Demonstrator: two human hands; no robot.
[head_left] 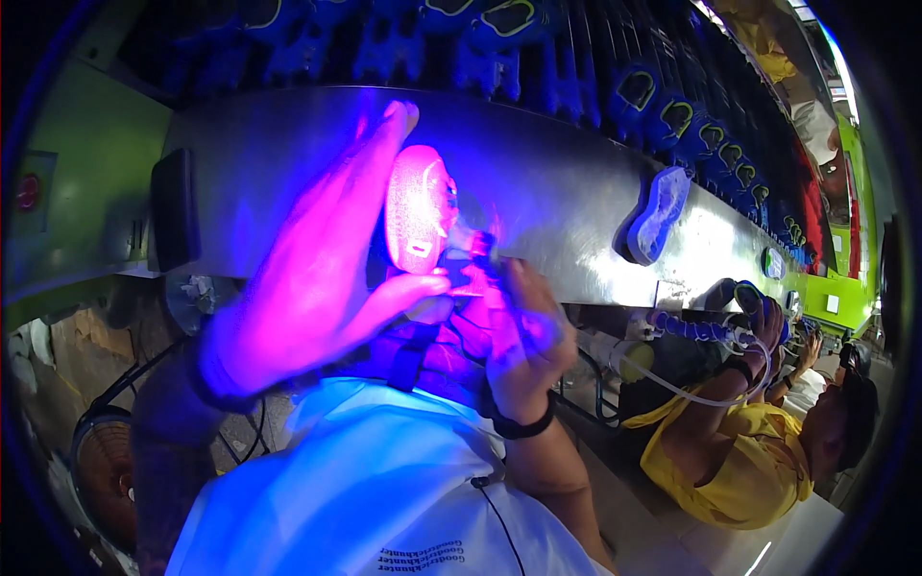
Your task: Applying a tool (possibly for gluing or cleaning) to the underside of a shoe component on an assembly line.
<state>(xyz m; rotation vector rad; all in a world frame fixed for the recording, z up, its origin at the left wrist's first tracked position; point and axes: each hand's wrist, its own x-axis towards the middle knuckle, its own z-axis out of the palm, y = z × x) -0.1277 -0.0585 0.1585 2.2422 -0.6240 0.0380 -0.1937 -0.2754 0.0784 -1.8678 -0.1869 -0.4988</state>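
Observation:
In the middle of the head view, a shoe (415,216) glows pink under strong violet light. My left hand (322,254) is wrapped along its left side, with the thumb at the near end and the fingers reaching to the far end. My right hand (528,336) is close by on the right, its fingers closed around a small dark tool (480,245) whose pale tip points at the shoe's side. Glare and violet light hide the kind of tool. Both hands are over the near edge of a metal bench (538,182).
A pale blue shoe sole (663,216) rests on the bench to the right. At its left end stands a dark flat piece (175,209). Rows of dark shoes (677,117) line the back. A person in yellow (730,461) works at the right, near a coiled blue hose (691,327).

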